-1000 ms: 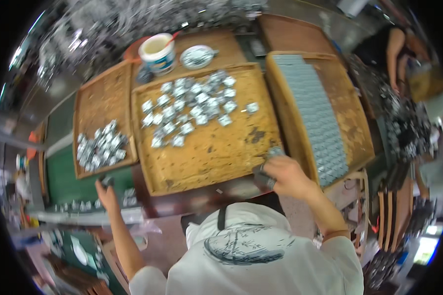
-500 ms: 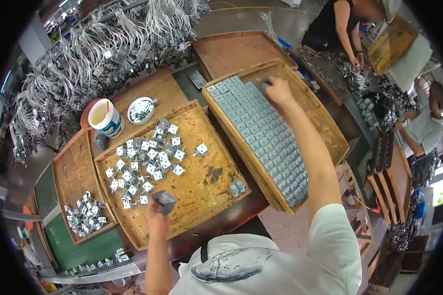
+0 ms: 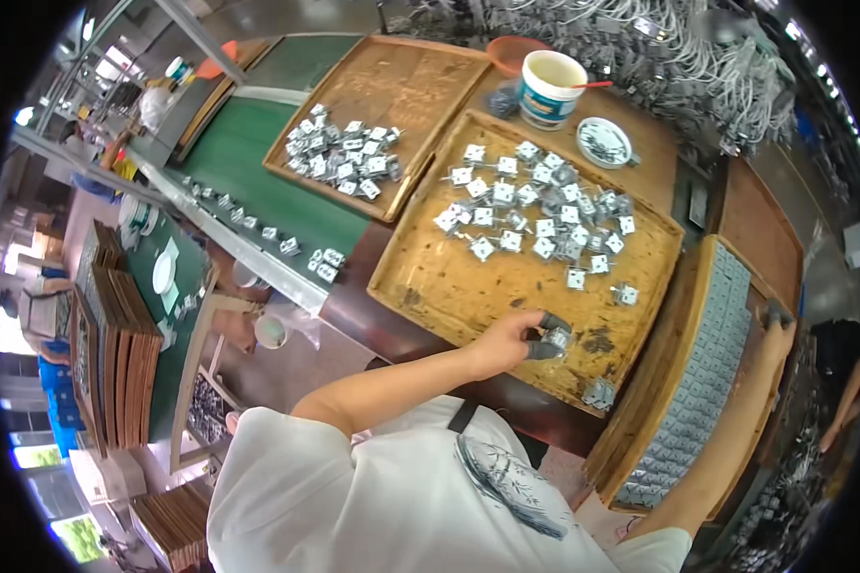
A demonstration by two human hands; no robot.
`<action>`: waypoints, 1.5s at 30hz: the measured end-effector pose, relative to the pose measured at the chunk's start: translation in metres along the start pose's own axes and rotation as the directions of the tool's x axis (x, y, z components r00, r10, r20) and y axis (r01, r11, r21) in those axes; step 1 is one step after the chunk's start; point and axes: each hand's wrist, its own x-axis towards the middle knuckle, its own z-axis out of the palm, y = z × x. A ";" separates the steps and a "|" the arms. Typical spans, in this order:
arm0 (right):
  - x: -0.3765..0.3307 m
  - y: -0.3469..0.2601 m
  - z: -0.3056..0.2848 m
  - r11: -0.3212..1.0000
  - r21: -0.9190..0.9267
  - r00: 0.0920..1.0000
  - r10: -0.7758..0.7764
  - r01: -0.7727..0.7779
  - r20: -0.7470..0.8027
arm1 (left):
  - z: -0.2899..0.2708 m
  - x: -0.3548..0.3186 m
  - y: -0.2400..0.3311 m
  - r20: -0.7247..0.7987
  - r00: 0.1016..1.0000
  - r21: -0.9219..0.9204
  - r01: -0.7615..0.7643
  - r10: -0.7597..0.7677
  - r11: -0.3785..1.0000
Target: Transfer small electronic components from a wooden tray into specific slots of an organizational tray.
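My left hand (image 3: pixel 521 342) reaches over the near edge of the middle wooden tray (image 3: pixel 430 277) and pinches a small metal part (image 3: pixel 556 339) between dark-capped fingertips. Several loose metal parts (image 3: pixel 535 205) lie scattered over the far half of that tray, and one more part (image 3: pixel 599 392) sits by its near rim. My right hand (image 3: pixel 774 315) is stretched out to the far end of the right wooden tray (image 3: pixel 683 315), which holds neat rows of metal parts (image 3: pixel 707 382). What its fingers hold is too small to make out.
A left wooden tray (image 3: pixel 401 86) carries a pile of parts (image 3: pixel 339 158). A white cup (image 3: pixel 551 88) and small dish (image 3: pixel 604 141) stand behind the middle tray. Green belt (image 3: pixel 258 181), wire bundles (image 3: pixel 698 57), stacked trays (image 3: pixel 124 353), another person (image 3: pixel 846 382) at right.
My right hand went from the middle tray's near edge out across the filled right tray to its far end. My left hand came onto the middle tray and now pinches a part.
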 end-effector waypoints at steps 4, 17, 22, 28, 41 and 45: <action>-0.109 -0.077 0.006 0.839 0.526 0.974 0.023 -0.143 0.227 | -0.005 -0.007 0.012 -0.010 0.994 -0.067 -0.106 0.105 0.992; -0.381 -0.142 0.091 0.812 0.460 0.837 0.062 -0.359 0.543 | -0.008 -0.048 0.030 0.055 0.995 -0.068 -0.077 0.081 0.995; -0.392 -0.165 0.079 0.973 0.037 0.788 -0.207 0.229 0.579 | -0.008 -0.061 0.048 0.125 0.989 0.018 -0.082 0.079 0.996; -0.395 -0.182 0.069 0.854 -0.015 0.707 -0.421 0.521 0.568 | 0.004 -0.068 0.050 0.179 0.983 0.067 -0.040 0.028 0.997; -0.418 -0.157 0.078 0.799 -0.154 0.781 -0.494 0.581 0.382 | 0.048 -0.071 0.034 0.194 0.896 0.679 -0.416 0.398 0.605; -0.405 -0.161 0.067 0.977 0.021 0.796 -0.185 0.211 0.576 | 0.032 -0.058 0.026 0.298 0.859 0.675 -0.499 0.417 0.544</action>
